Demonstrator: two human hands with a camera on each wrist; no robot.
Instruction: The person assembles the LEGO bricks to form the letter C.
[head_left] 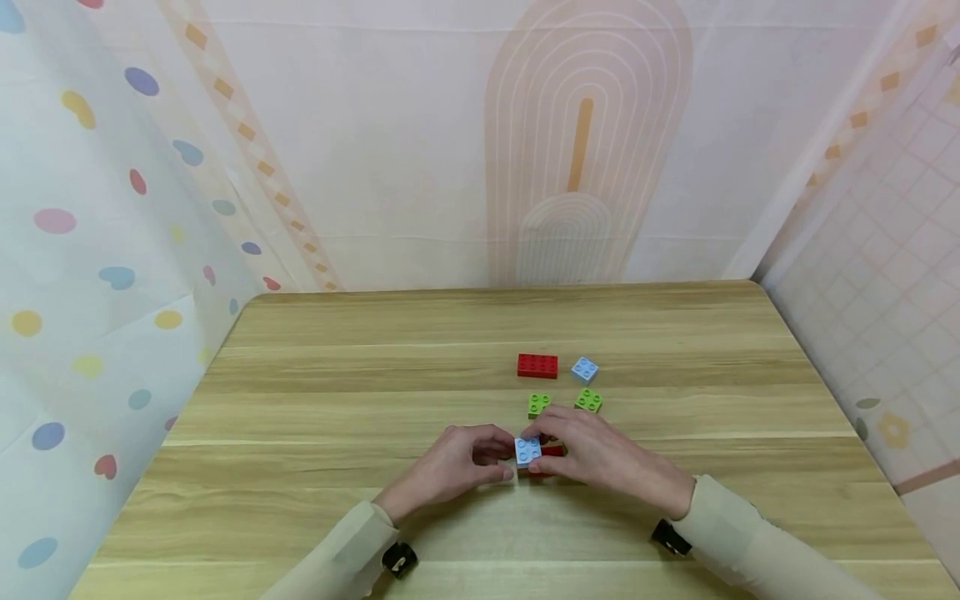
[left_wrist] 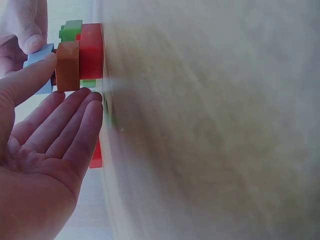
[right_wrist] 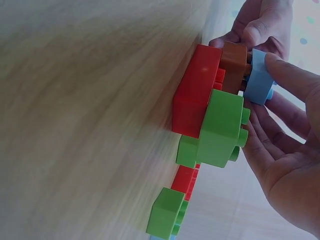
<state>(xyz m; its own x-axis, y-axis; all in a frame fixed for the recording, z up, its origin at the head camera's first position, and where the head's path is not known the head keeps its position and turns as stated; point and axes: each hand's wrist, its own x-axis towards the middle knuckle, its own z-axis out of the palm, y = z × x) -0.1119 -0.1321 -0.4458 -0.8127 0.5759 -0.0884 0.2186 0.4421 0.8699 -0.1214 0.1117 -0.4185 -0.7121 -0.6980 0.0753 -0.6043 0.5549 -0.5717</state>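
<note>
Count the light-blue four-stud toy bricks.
2: the held light-blue brick, in the right hand above the brown brick; the loose light-blue brick, right of the loose red brick.

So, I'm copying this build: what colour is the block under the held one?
Brown: the left wrist view shows that block best.

Wood-grain table (head_left: 315, 383) in front of a pale, pastel-patterned cloth backdrop (head_left: 390, 133).

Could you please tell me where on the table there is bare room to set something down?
The table is bare left of the left hand, out to the left edge, and right of the loose blue brick, toward the right edge. It is crowded around the right hand, where the brick stack and loose green bricks sit close together.
</note>
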